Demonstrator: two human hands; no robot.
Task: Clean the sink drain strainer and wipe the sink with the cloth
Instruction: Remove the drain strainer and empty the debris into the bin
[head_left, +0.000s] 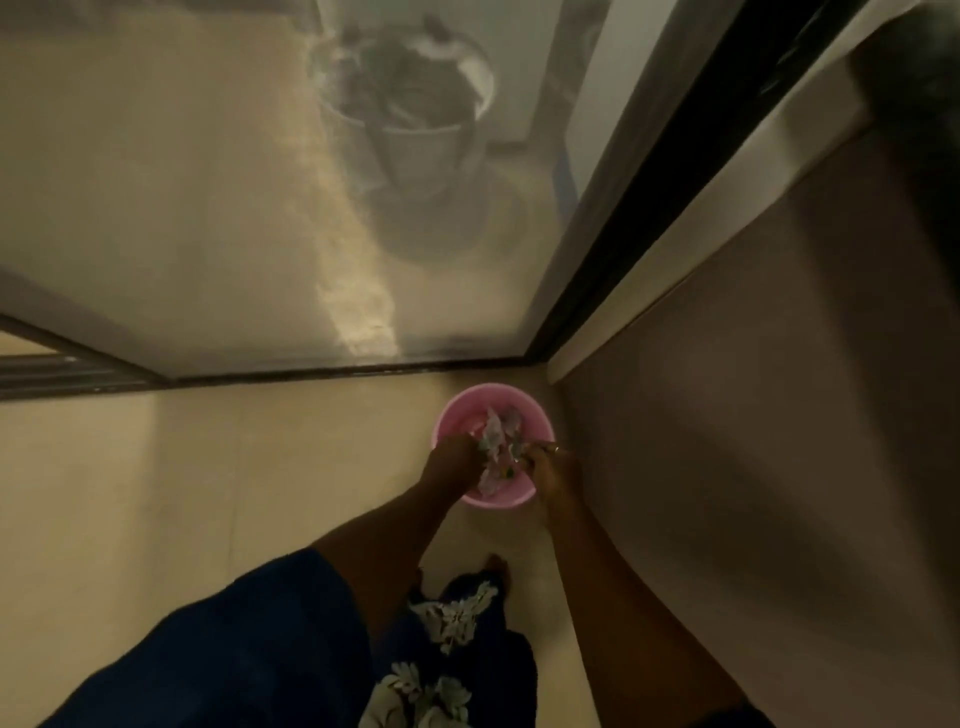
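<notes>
Left hand (451, 462) and right hand (551, 466) both pinch crumpled material (496, 436) over the pink bin (511, 499) directly beneath — an off-centre release risks debris falling past the rim.

Dim room — beige tiled floor (156, 493), a dark-framed frosted glass door (182, 208), a plain wall (753, 441) at right.

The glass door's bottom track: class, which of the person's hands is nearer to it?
Left, slightly. The left hand reaches over the pink bucket's left rim, closer to the glass door's bottom track; the right hand sits at the right rim, marginally lower.
</notes>
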